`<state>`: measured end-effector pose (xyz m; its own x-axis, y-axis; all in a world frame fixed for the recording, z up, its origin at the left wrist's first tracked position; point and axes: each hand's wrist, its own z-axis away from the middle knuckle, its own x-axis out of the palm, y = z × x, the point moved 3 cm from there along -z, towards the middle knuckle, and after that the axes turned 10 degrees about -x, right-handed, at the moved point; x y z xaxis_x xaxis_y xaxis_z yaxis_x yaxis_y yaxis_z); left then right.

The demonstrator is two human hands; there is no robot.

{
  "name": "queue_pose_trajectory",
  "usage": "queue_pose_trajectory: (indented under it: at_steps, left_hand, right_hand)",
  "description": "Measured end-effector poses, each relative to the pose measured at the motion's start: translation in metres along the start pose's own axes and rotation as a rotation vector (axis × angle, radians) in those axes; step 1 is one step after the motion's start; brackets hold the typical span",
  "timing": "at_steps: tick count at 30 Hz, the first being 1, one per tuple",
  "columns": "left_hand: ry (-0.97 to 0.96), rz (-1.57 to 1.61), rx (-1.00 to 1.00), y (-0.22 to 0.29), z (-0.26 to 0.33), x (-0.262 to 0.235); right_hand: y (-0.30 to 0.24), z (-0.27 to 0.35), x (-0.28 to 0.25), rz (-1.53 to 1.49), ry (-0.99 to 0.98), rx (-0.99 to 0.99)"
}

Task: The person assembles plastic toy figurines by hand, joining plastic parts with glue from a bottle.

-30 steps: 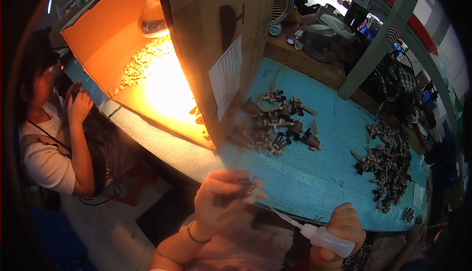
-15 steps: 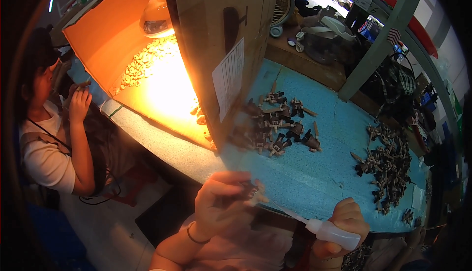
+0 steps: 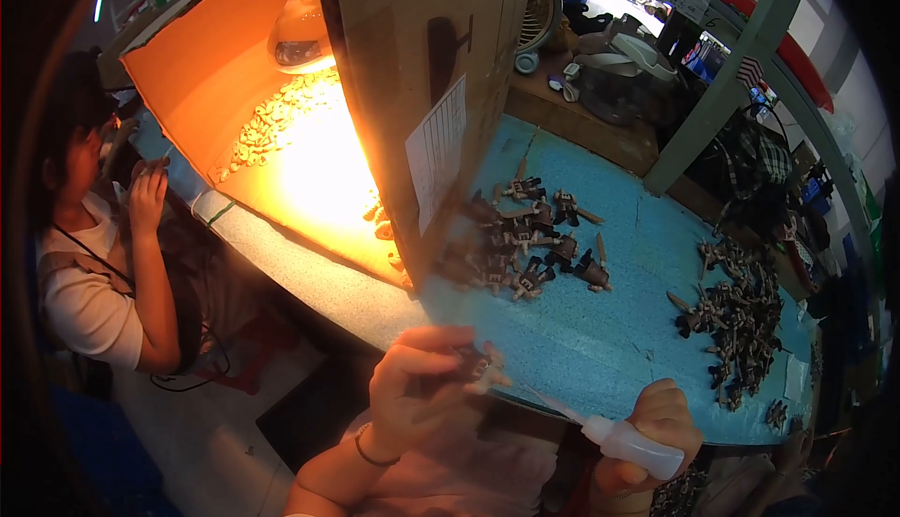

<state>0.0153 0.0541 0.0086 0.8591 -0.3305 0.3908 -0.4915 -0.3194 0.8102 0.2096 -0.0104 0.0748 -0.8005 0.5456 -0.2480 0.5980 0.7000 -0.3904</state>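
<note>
Between the fingertips of my left hand point(image 3: 422, 376) is a small figurine part point(image 3: 487, 370), tan at its outer end and dark near my fingers; its exact shape is blurred. My right hand point(image 3: 661, 428) is wrapped around a white translucent squeeze bottle point(image 3: 633, 447). The bottle lies tilted, its thin needle nozzle point(image 3: 553, 404) pointing up and left at the part. A small gap seems to separate the tip from the part. Beyond my hands, a cluster of small brown and tan figurines point(image 3: 534, 236) lies on the blue tabletop point(image 3: 600, 339).
A larger heap of figurines point(image 3: 741, 320) covers the table's right side. An upright cardboard panel point(image 3: 422, 67) divides the bench. Left of it, a bright lamp point(image 3: 300, 34) lights small pieces point(image 3: 281, 119) in a cardboard box. A co-worker point(image 3: 103, 264) sits at left. A metal post point(image 3: 731, 86) rises at right.
My hands, the part and the bottle stay almost still. At left, the co-worker's raised hand has shifted slightly.
</note>
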Motion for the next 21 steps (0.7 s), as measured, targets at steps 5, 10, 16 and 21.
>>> queue_pose_trajectory:
  at_steps: [5,10,16,21]
  left_hand:
    - [-0.025,-0.176,0.053,0.003,-0.001,-0.002]
    - [-0.005,-0.194,0.047,0.0,0.001,-0.004]
    - [0.054,-0.217,0.001,0.007,0.0,0.0]
    - [-0.023,-0.187,0.013,0.008,0.0,-0.005]
  right_hand:
    - [0.0,0.001,0.0,0.004,-0.019,-0.022]
    - [0.001,0.007,-0.005,0.045,-0.037,-0.045]
    - [0.003,0.003,-0.002,-0.034,0.092,0.012]
    - [0.066,0.005,-0.004,-0.264,0.19,0.337]
